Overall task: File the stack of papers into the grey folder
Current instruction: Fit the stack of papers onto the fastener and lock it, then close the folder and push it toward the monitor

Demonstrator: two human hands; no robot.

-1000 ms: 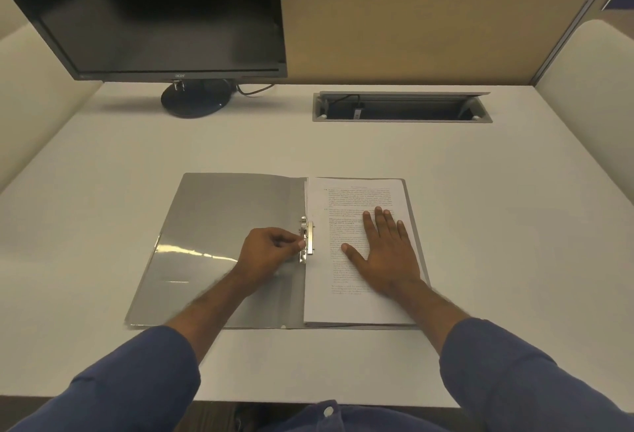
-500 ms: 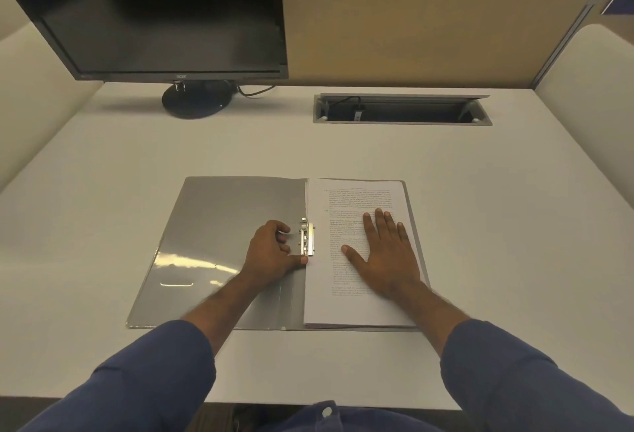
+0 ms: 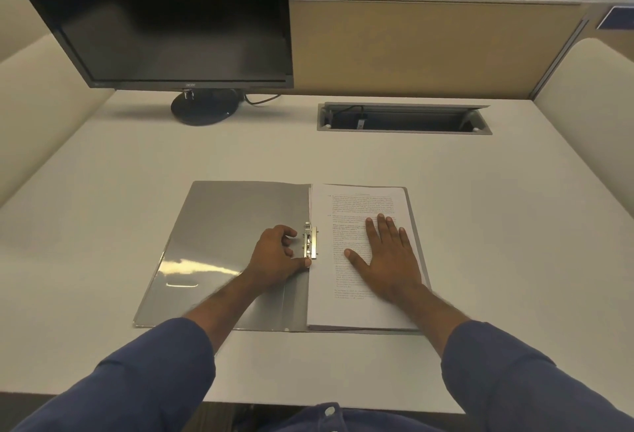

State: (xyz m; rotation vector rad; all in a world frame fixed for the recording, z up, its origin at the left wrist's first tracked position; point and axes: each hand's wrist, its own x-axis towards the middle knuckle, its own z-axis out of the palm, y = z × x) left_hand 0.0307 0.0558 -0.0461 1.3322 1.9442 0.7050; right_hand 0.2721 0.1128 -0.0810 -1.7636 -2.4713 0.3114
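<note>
The grey folder point(image 3: 226, 239) lies open and flat on the desk in front of me. A stack of printed papers point(image 3: 346, 205) rests on its right half. A metal clip fastener point(image 3: 310, 240) stands at the papers' left edge, by the spine. My left hand point(image 3: 278, 255) rests on the folder's left flap with the thumb tip touching the foot of the fastener and the fingers curled beside it. My right hand point(image 3: 389, 256) lies flat, fingers spread, pressing on the papers.
A black monitor point(image 3: 164, 16) on a round stand point(image 3: 205, 109) occupies the back left. A recessed cable tray point(image 3: 403, 118) is set into the desk at the back centre. A beige partition point(image 3: 411, 47) walls off the rear, padded panels the sides.
My left hand has let go of the fastener's top, slid slightly down and left, and now rests with the thumb at the clip's foot. The right hand has stayed flat on the papers.
</note>
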